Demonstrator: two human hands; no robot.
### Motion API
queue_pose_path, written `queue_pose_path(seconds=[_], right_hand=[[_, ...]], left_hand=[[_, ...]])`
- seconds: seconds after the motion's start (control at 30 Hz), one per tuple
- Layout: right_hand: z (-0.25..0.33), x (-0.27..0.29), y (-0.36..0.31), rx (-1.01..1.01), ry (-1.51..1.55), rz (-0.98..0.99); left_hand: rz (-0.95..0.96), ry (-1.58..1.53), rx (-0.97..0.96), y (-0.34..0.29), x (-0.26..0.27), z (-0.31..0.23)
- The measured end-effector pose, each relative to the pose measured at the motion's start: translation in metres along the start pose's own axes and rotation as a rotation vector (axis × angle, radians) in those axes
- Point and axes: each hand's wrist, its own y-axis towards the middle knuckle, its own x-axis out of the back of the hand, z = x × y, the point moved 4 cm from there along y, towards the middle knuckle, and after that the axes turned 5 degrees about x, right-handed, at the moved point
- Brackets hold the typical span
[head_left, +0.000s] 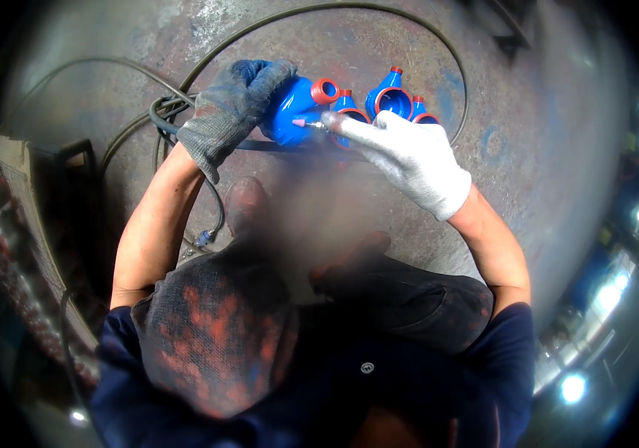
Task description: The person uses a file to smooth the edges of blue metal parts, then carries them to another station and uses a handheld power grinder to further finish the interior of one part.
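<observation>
My left hand [231, 108], in a grey-blue stained glove, grips a glossy blue cast body [287, 119], perhaps a valve or meter housing. Its red threaded end [325, 91] points to the right. My right hand [416, 160], in a white glove, is closed around a slim grinder with a pink pointed grinding stone [301, 122] at its tip. That stone is at the blue surface, just below the red end; whether it touches I cannot tell. Most of the grinder is hidden by the glove.
Further blue housings with red rims [393, 97] stand on the concrete floor [510, 142], beyond my right hand. A dark hose [357, 6] loops around the work and coils at the left. Its metal coupling [204, 237] lies by my shoe [247, 200]. A cardboard-like panel [25, 194] stands far left.
</observation>
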Motion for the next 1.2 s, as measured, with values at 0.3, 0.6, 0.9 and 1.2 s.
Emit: queue_pose_path(seconds=[0.3,0.6,0.9,1.2], right_hand=[[0.0005,-0.001,0.0016,0.009,-0.021,-0.006],[-0.0013,-0.0018,0.0014,0.009,-0.027,-0.009],[0.0028,0.0026,0.0043,0.012,-0.007,-0.06],[0.0,-0.0017,0.0027,0.016,-0.03,-0.02]], left_hand=[[-0.008,0.039,-0.058,-0.0018,0.0014,0.0029],[0.003,-0.005,-0.009,-0.0016,0.0003,0.0015],[-0.021,0.01,-0.035,-0.003,0.0005,0.0033],[-0.002,-0.006,0.005,-0.0026,-0.0001,0.0018]])
